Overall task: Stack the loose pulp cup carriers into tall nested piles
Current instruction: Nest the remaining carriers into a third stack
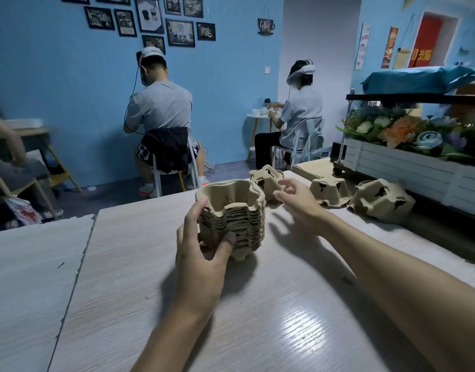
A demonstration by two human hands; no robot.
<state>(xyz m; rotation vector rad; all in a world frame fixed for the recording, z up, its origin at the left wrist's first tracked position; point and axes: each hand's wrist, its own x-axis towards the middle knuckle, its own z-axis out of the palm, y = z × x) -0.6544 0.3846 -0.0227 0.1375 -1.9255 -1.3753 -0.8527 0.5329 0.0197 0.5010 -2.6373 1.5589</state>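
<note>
The left hand [204, 245] grips the nested pile [232, 218] near the middle of the desk [123, 277] — fingers curled round its left wall, thumb pressed against the near face, the pile upright with its cup wells opening upward. Just past the pile, at about 1 o'clock from it, lies a loose carrier [266, 181], tipped and close to the far edge of the desk. The right hand [298, 200] hovers open, holding nothing, with fingers spread and pointing toward that carrier; it looks just short of touching it. This hand is plainly the nearer one, since the left is taken up steadying the pile. Further along, at about 3 o'clock from the right hand, a second carrier [330, 191] sits upside down, and beyond it a third carrier [381, 201] lies bottom-up and skewed — both well apart from the pile. The likely pick is the closest one, which would need turning wells-up before it nests.
</note>
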